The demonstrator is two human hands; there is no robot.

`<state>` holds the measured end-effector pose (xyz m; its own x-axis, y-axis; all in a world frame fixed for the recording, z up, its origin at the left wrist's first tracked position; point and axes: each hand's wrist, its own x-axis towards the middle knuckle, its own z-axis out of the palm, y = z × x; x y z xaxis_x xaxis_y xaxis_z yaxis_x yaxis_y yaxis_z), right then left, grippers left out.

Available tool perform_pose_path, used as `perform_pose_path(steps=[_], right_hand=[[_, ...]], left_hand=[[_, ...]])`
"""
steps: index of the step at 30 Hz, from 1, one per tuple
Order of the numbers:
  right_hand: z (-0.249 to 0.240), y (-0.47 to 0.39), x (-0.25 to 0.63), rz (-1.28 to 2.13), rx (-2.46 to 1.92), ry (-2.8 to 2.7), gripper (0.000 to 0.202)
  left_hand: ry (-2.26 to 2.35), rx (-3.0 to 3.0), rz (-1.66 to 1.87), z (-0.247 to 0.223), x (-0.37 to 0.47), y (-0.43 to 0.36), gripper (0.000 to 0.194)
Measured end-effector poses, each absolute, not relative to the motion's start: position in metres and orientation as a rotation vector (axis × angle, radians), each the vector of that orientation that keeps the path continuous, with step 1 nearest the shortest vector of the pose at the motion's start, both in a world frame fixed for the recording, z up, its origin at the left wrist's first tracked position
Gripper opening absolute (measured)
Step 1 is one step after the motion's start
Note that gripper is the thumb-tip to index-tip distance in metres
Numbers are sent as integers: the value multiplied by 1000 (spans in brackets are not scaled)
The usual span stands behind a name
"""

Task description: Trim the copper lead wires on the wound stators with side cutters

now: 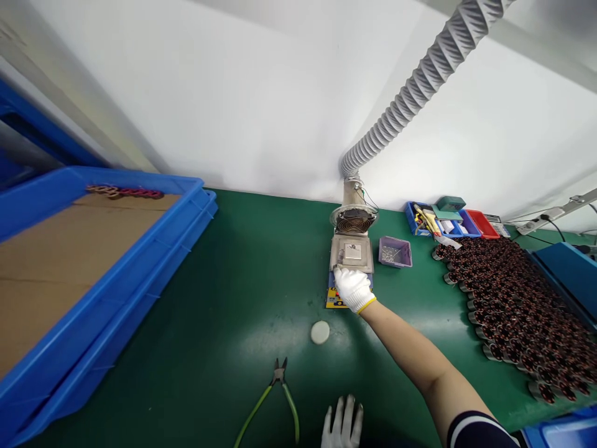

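Observation:
My right hand (353, 289), in a white knit glove with a yellow cuff, reaches to the front left edge of a small metal-topped unit (368, 256). Its fingers are closed, and whatever they hold is too small to make out. A bright square block (353, 251) sits on top of that unit. Lower down, my left hand (342, 426) in a greyish glove lies over the green table, fingers stretched and slightly apart, holding nothing. Left of it are green-handled cutting pliers (278, 374) with spread handles. A round whitish disc (319, 332) lies between the pliers and the unit.
A grey ribbed hose (410, 93) rises from a round fan (354, 220) behind the unit. Beside it stands a purple bin (395, 251) of small metal pieces. Many copper-wound parts (527, 305) cover the right side. Stacked blue trays (186, 230) stand left.

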<state>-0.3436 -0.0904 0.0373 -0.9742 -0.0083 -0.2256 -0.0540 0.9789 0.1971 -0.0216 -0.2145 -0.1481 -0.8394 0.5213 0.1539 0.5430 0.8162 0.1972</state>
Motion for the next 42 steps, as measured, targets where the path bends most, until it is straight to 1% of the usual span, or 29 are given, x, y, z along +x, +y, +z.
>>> perform_pose_path(steps=[11,18,23,42], right_hand=[[44,-92,-344,190,120,2889,31],[45,-93,-338,147,249,2882,32],[44,-93,-339,134,252,2894,31],[41,-84,-329,88,217,2956,30]], left_hand=[[-2770,-1043,-283,-174,-25,-224,35],[-2703,-1086,-249,-171,-28,-226,36],[-2678,-1095,-234,-169,-31,-227,38],[-2642,-1061,-283,-167,-34,-225,35]])
